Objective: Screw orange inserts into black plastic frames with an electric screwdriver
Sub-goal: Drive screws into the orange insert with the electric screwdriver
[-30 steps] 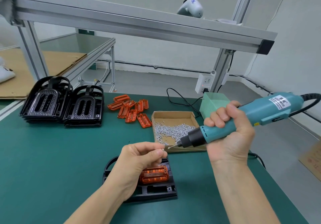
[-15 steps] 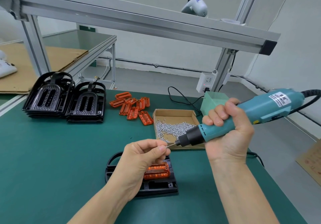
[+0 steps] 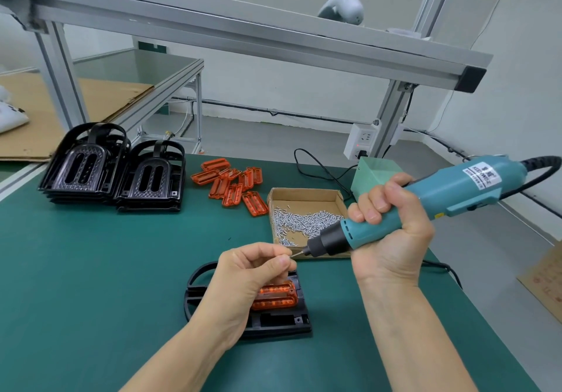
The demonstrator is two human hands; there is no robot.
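**Screw meets the driver tip above the frame**

We see the right hand wrapped tightly around the teal screwdriver, fingers curled over the barrel, the tool tilted down to the left. Its bit tip sits right at the left hand, whose thumb and forefinger are pinched together on a small screw; the screw itself is almost hidden by the fingertips. Directly beneath that pinch lies a black frame flat on the green table, with an orange insert seated in it, partly covered by the left hand. Just behind the driver tip stands a cardboard box of loose screws. Further beyond it, to the left, lie spare orange inserts, and well beyond those, two stacks of black frames.
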